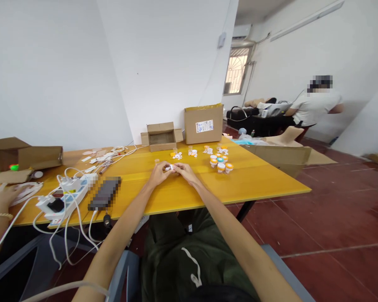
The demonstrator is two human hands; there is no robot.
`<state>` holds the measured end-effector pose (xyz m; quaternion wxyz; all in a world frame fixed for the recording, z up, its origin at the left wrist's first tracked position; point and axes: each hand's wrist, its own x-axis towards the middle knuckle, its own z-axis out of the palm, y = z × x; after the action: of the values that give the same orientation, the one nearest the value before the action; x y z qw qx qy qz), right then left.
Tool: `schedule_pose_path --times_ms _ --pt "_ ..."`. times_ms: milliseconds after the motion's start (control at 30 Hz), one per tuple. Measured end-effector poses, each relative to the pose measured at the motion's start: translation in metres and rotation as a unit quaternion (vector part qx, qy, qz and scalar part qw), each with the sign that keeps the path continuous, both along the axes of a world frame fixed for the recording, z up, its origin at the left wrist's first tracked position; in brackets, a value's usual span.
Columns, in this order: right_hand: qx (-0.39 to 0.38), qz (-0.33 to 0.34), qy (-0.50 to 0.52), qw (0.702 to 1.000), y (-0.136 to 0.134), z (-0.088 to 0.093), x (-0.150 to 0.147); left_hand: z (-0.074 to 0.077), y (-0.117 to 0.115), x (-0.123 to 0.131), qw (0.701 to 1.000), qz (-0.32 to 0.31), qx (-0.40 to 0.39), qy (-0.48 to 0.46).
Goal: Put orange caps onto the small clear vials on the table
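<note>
My left hand and my right hand meet over the middle of the yellow table. Both pinch a small white object between their fingertips; it is too small to name with certainty. Beyond my hands lie little white labels and a cluster of small round containers with orange, white and teal lids. A tiny clear vial stands just behind my left hand.
Two cardboard boxes stand at the table's far edge, a small open one and a taller one. A power strip with white cables and a dark phone lie at left. Another person's hand rests far left. Someone stands at back right.
</note>
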<state>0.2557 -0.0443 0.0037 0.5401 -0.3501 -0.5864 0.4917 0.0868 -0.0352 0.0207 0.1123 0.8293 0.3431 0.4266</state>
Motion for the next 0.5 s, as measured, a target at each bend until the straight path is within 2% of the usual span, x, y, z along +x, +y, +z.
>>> schedule_pose_path --times_ms 267,500 --pt "0.007 -0.013 0.010 1.000 0.0067 -0.0055 0.0000 -0.0049 0.0002 -0.0004 1.000 0.016 0.001 0.023" --pt "0.022 -0.012 -0.011 1.000 0.0051 -0.0039 0.0023 -0.0038 0.0001 -0.0011 1.000 0.002 0.008 0.018"
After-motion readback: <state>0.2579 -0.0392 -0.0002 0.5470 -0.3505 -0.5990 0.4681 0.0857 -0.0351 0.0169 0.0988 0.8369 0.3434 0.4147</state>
